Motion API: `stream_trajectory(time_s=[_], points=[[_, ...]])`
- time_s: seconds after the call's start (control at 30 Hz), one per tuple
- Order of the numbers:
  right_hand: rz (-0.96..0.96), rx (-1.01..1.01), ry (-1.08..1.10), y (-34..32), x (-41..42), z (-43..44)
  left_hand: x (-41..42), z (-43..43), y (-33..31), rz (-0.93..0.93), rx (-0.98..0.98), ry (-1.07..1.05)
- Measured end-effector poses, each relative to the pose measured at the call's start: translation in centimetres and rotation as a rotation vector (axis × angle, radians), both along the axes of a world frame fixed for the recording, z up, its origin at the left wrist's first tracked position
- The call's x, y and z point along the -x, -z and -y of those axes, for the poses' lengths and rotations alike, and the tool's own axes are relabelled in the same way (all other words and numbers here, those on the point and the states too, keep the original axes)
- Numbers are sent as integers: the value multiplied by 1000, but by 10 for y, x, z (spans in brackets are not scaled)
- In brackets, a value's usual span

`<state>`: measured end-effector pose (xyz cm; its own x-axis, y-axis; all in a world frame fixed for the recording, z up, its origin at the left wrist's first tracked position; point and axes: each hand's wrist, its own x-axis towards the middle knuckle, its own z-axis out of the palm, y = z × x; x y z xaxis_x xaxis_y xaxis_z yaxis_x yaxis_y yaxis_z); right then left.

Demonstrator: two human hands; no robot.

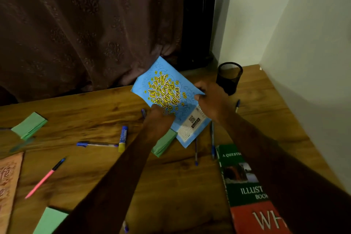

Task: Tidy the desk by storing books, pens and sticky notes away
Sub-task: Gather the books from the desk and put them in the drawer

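Blue book (167, 93): L grip (157, 119) + R grip (212, 100) both pinch its edges. Lift level, clear of pens (212, 138) w/o snagging.

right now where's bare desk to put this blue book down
Bare wood at the back, between the left pad and the blue book, and nearer, between the pink pen and the left arm. Crowded under the book: pens, a pad, the green book.

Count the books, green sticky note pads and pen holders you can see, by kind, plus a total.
Books: 3 - blue book, green book, peach book
Sticky note pads: 3 - left pad, near pad, centre pad
Pen holder: 1
Total: 7
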<state>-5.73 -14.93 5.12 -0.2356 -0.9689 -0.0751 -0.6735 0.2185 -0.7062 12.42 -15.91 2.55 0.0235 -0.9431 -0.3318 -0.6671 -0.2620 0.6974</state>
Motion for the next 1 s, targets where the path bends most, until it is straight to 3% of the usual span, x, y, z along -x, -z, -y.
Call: stream_trajectory(time_s=[0.27,0.43,0.6,0.8,1.0], points=[[89,22,-34,-27,13,-45,5,-27,-5,-198,4,-168],[256,-75,15,-36,22,-69,-1,-32,25,-360,-25,-290],[489,-249,66,-32,37,-96,20,-86,-28,-446,-144,-381],[499,-298,78,-14,62,-135,29,-116,-23,-527,-98,-383],[555,-418,170,19,100,-195,66,-145,-10,-473,-9,-231]])
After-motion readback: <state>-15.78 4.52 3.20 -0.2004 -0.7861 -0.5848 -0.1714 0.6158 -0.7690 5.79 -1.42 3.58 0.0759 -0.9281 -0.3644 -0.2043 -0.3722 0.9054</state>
